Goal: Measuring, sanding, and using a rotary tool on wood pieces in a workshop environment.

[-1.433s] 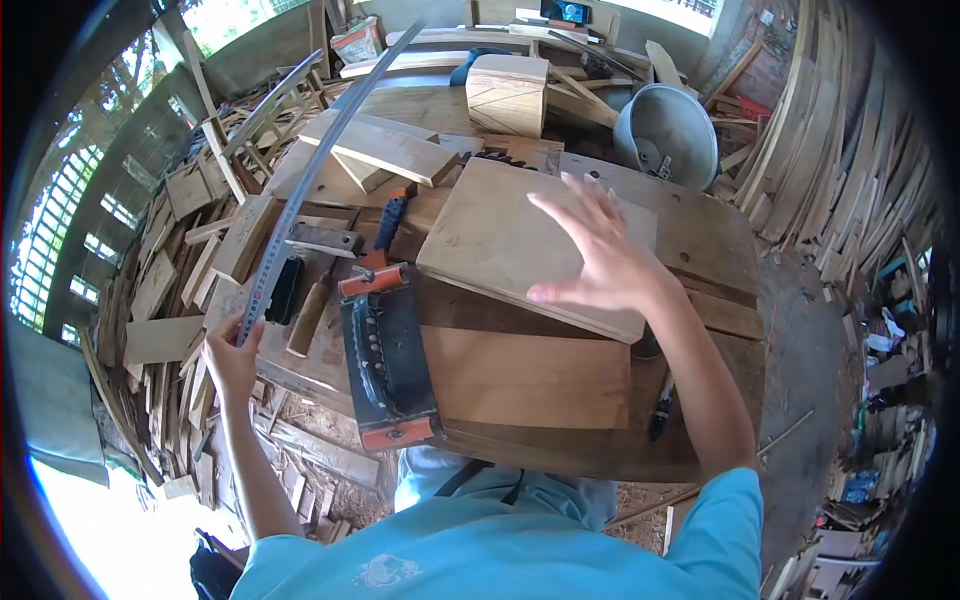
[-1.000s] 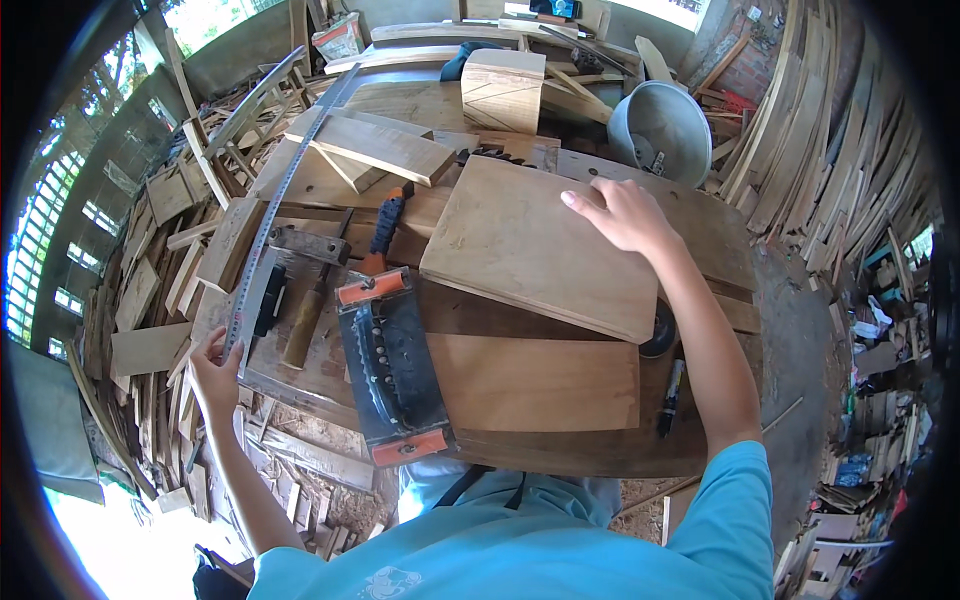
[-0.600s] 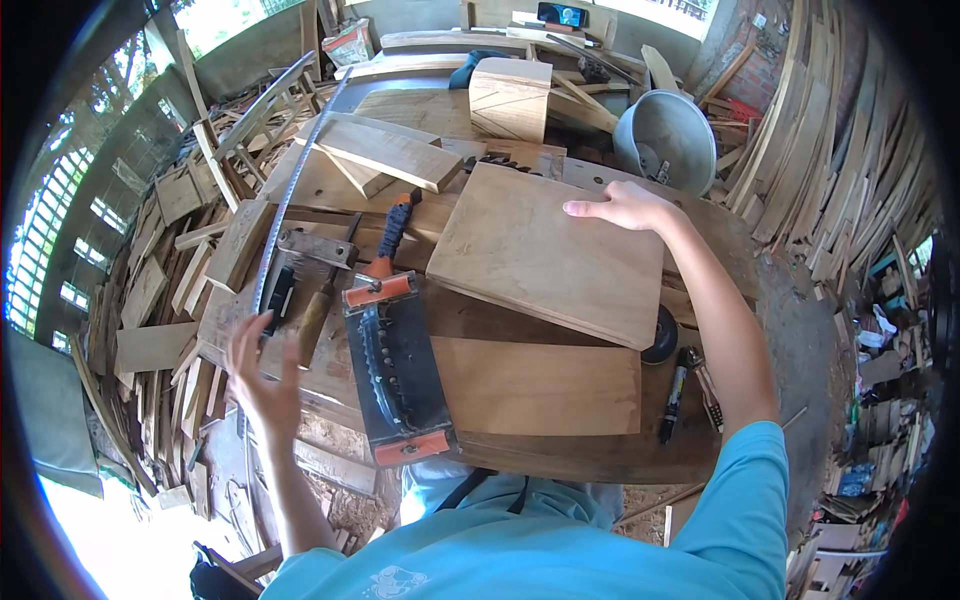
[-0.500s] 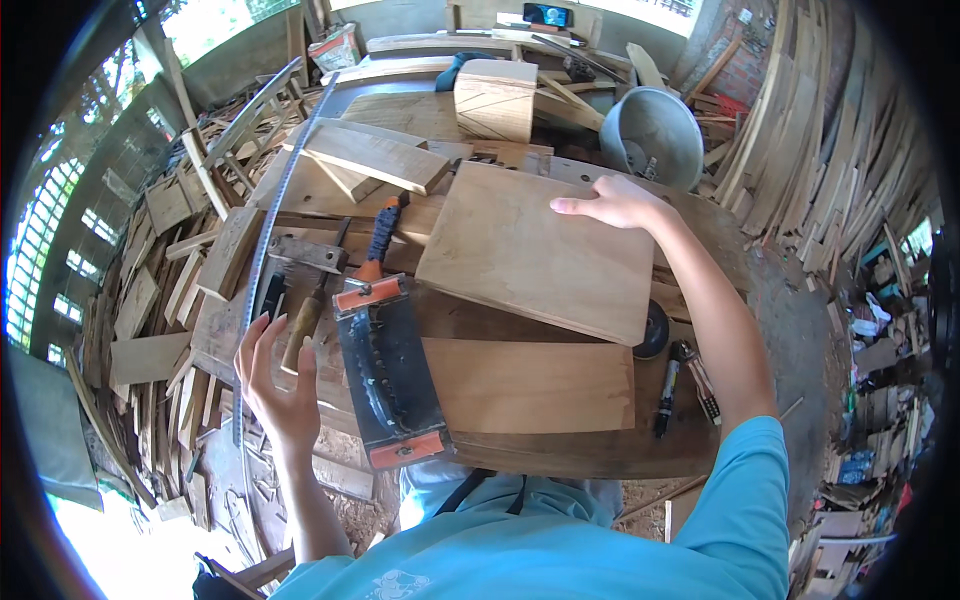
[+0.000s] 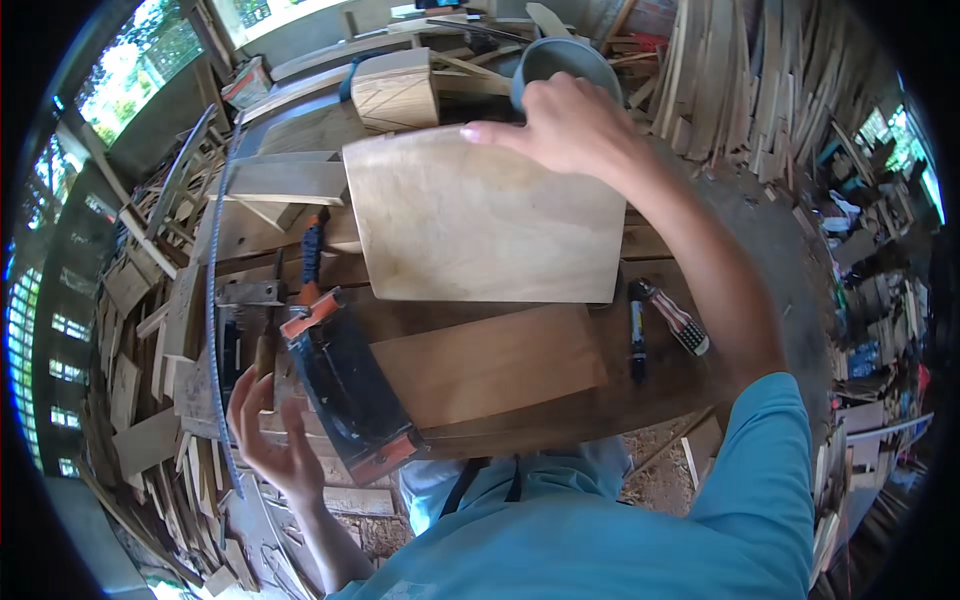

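Observation:
My right hand (image 5: 570, 125) grips the upper edge of a wide, pale wooden board (image 5: 490, 225), thumb on its near face and the other fingers hidden behind. The board is tilted up off the workbench (image 5: 520, 430), its face toward me. My left hand (image 5: 275, 440) is in the air at the bench's left front, fingers apart and holding nothing. Close to it are a wooden-handled tool (image 5: 266, 352) and a dark panel-like tool with orange ends (image 5: 350, 390). A thinner brown board (image 5: 490, 365) lies flat below the raised one.
A long metal ruler (image 5: 213, 300) runs along the bench's left side. A marker (image 5: 638, 335) and a patterned-handled tool (image 5: 680, 322) lie at the right. Behind stand a wood block (image 5: 395, 90) and a grey bucket (image 5: 565, 60). Stacked planks (image 5: 750, 80) fill the back right.
My right hand has shifted its hold to the board's far edge and tilted the board up. The view has swung, so the bench lies further left. My left hand stays open.

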The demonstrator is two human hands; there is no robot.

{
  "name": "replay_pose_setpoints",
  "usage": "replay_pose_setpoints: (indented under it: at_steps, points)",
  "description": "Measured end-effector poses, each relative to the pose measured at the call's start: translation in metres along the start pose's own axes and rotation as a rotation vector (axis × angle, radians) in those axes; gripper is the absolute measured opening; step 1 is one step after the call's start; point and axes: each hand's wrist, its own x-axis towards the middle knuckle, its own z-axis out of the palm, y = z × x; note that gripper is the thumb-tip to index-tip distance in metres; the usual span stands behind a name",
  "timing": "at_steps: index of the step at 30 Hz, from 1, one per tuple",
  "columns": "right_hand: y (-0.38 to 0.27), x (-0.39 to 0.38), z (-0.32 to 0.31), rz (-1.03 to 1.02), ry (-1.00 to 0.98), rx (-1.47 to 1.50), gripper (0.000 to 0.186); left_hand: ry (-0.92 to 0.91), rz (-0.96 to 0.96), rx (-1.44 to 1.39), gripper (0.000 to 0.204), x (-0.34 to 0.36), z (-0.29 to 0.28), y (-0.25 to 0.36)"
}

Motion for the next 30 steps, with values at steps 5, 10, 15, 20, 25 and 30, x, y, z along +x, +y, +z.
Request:
replay_pose_setpoints:
  at_steps: [5, 10, 15, 20, 25, 30]
  points:
    - [0.099, -0.028, 0.001, 0.327, 0.131, 0.149, 0.096, 0.088, -0.025, -0.032, 0.028, -0.008, -0.007, -0.021]
    - [0.252, -0.088, 0.013, 0.877, 0.149, 0.15, 0.096, 0.097, -0.118, -0.098, 0.027, -0.002, -0.005, -0.032]
    - [0.292, -0.131, 0.051, 0.997, 0.063, 0.337, 0.091, 0.12, -0.084, -0.078, 0.028, 0.009, -0.008, -0.034]
    - [0.331, -0.188, 0.095, 1.116, -0.028, 0.539, 0.094, 0.105, -0.085, -0.08, 0.028, 0.013, -0.004, -0.029]
    - [0.35, -0.175, 0.122, 1.152, -0.214, 0.436, 0.101, 0.067, -0.093, -0.089, 0.028, 0.011, 0.004, -0.021]
    - [0.331, -0.162, 0.09, 1.061, -0.276, 0.045, 0.11, 0.071, -0.081, -0.084, 0.026, 0.008, -0.002, -0.018]
